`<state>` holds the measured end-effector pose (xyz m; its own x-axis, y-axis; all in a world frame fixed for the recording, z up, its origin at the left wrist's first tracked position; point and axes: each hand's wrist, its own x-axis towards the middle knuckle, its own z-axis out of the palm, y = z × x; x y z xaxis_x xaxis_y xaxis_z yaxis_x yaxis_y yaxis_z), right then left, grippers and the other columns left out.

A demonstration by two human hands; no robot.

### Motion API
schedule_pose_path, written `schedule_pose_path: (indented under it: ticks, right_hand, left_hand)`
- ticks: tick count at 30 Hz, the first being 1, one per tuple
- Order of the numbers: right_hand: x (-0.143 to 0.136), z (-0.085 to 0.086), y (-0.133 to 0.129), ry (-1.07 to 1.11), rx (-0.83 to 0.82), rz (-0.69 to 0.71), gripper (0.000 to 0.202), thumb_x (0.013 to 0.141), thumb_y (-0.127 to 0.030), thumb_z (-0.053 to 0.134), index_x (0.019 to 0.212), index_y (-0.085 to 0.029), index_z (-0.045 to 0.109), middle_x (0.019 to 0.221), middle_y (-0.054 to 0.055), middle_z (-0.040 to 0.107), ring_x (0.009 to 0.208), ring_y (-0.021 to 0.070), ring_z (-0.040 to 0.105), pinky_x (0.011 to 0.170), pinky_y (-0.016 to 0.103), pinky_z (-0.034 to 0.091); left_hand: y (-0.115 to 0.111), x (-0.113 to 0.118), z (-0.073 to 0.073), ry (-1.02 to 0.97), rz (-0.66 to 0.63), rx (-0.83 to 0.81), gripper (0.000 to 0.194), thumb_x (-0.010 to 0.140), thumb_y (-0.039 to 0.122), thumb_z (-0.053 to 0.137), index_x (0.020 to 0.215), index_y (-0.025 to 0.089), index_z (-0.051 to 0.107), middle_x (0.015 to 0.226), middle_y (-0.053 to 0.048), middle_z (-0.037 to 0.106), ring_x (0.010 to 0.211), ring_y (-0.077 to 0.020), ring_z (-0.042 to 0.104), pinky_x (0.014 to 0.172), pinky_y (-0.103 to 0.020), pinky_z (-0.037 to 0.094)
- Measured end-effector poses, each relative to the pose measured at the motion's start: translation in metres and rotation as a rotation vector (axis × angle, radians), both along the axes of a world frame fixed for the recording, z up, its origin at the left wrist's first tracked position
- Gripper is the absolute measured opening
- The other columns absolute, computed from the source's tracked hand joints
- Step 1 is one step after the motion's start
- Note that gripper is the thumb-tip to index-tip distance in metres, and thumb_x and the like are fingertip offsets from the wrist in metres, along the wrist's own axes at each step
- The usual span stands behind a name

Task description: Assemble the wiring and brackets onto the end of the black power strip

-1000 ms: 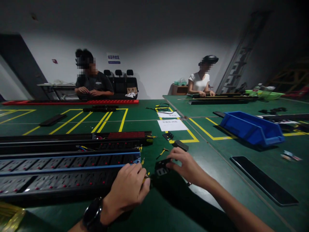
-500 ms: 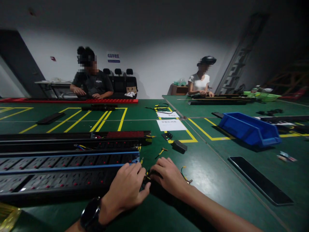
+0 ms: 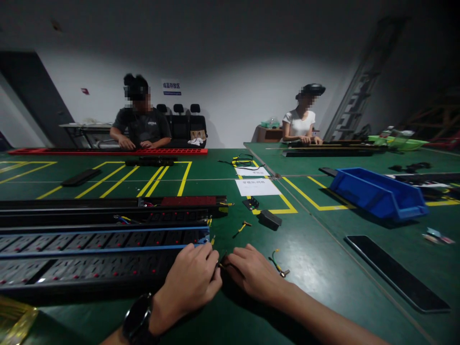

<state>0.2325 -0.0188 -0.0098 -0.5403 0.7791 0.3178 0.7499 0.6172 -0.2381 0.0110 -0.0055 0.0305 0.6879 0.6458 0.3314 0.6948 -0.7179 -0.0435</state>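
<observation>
My left hand [image 3: 196, 275], with a black watch on the wrist, is closed at the right end of the long black socket strip [image 3: 108, 273]. Close beside it, my right hand [image 3: 251, 270] is closed too, its fingertips almost meeting the left ones. Something small and dark with a brassy bit shows between the fingertips, too small to name. Right of my right hand lies a green-yellow wire with a metal end [image 3: 278, 266]. A small yellow wire piece [image 3: 242, 228] lies beyond the hands.
Black strips, one blue-edged [image 3: 108, 239], fill the left. A black block [image 3: 270, 219], white paper [image 3: 257, 187], blue bin [image 3: 377, 194] and dark phone-like slab [image 3: 395, 272] lie ahead and right. Two people [image 3: 142, 125] [image 3: 300, 123] work across the green table.
The view has shifted slightly, so the scene sits a little further right. My left fingers have drawn in closer together, and less of the dark part shows between my hands.
</observation>
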Motion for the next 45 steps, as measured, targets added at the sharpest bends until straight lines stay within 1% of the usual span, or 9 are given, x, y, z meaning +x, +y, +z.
schedule_pose_path:
  ticks: [4, 7, 16, 23, 29, 39, 45]
  right_hand:
    - [0.0002, 0.0, -0.0014, -0.014, -0.008, 0.006, 0.011, 0.103, -0.014, 0.057, 0.101, -0.021, 0.066, 0.09, 0.002, 0.067, 0.083, 0.0182, 0.06, 0.077, 0.034, 0.031]
    - [0.0007, 0.0008, -0.0015, -0.012, -0.016, 0.002, 0.011, 0.102, -0.014, 0.058, 0.103, -0.021, 0.066, 0.09, 0.001, 0.068, 0.083, 0.0178, 0.06, 0.078, 0.034, 0.031]
    - [0.001, 0.002, -0.0026, -0.002, -0.012, -0.008, 0.013, 0.1, -0.011, 0.059, 0.103, -0.022, 0.066, 0.09, 0.001, 0.068, 0.083, 0.0183, 0.059, 0.079, 0.035, 0.03]
    - [-0.0006, 0.0005, -0.0057, -0.046, 0.038, 0.001, 0.014, 0.101, -0.012, 0.054, 0.098, -0.022, 0.064, 0.09, 0.001, 0.065, 0.082, 0.0193, 0.056, 0.078, 0.036, 0.029]
    - [-0.0019, 0.0, -0.0053, -0.047, 0.039, 0.011, 0.014, 0.101, -0.011, 0.054, 0.097, -0.021, 0.063, 0.09, 0.002, 0.066, 0.081, 0.0188, 0.056, 0.078, 0.036, 0.029]
    - [-0.0017, 0.0019, -0.0065, -0.119, -0.023, 0.002, 0.014, 0.103, -0.013, 0.053, 0.099, -0.022, 0.062, 0.093, 0.002, 0.067, 0.083, 0.0197, 0.058, 0.079, 0.036, 0.034]
    - [-0.0017, 0.0065, -0.0066, -0.147, -0.049, 0.003, 0.013, 0.102, -0.012, 0.053, 0.1, -0.021, 0.063, 0.094, 0.003, 0.069, 0.083, 0.0198, 0.059, 0.077, 0.035, 0.035]
  left_hand:
    - [-0.0017, 0.0022, -0.0002, 0.008, 0.04, -0.011, 0.007, 0.092, 0.023, 0.06, 0.087, 0.022, 0.064, 0.091, -0.007, 0.071, 0.085, -0.0273, 0.066, 0.079, -0.042, 0.044]
    - [-0.0018, 0.0034, -0.0003, 0.012, 0.046, -0.019, 0.007, 0.092, 0.023, 0.059, 0.087, 0.022, 0.064, 0.09, -0.006, 0.071, 0.085, -0.0277, 0.066, 0.078, -0.042, 0.044]
    - [-0.0004, 0.0012, -0.0005, 0.009, 0.034, -0.036, 0.008, 0.091, 0.021, 0.061, 0.084, 0.022, 0.064, 0.088, -0.005, 0.071, 0.084, -0.0263, 0.065, 0.078, -0.041, 0.043]
    - [0.0019, 0.0007, -0.0006, 0.036, -0.02, -0.047, 0.008, 0.093, 0.021, 0.06, 0.086, 0.023, 0.064, 0.09, -0.005, 0.071, 0.085, -0.0258, 0.065, 0.078, -0.041, 0.043]
    - [0.0015, 0.0014, -0.0008, 0.04, -0.011, -0.047, 0.008, 0.093, 0.021, 0.06, 0.086, 0.022, 0.063, 0.09, -0.005, 0.071, 0.085, -0.026, 0.065, 0.079, -0.041, 0.044]
    - [-0.0002, 0.0018, -0.0006, 0.024, -0.007, -0.064, 0.007, 0.091, 0.021, 0.059, 0.086, 0.022, 0.063, 0.09, -0.005, 0.07, 0.086, -0.0259, 0.065, 0.082, -0.042, 0.045]
    - [0.0004, 0.0008, -0.0002, 0.026, -0.016, -0.057, 0.007, 0.092, 0.021, 0.058, 0.086, 0.022, 0.063, 0.091, -0.005, 0.071, 0.086, -0.0265, 0.065, 0.08, -0.042, 0.045]
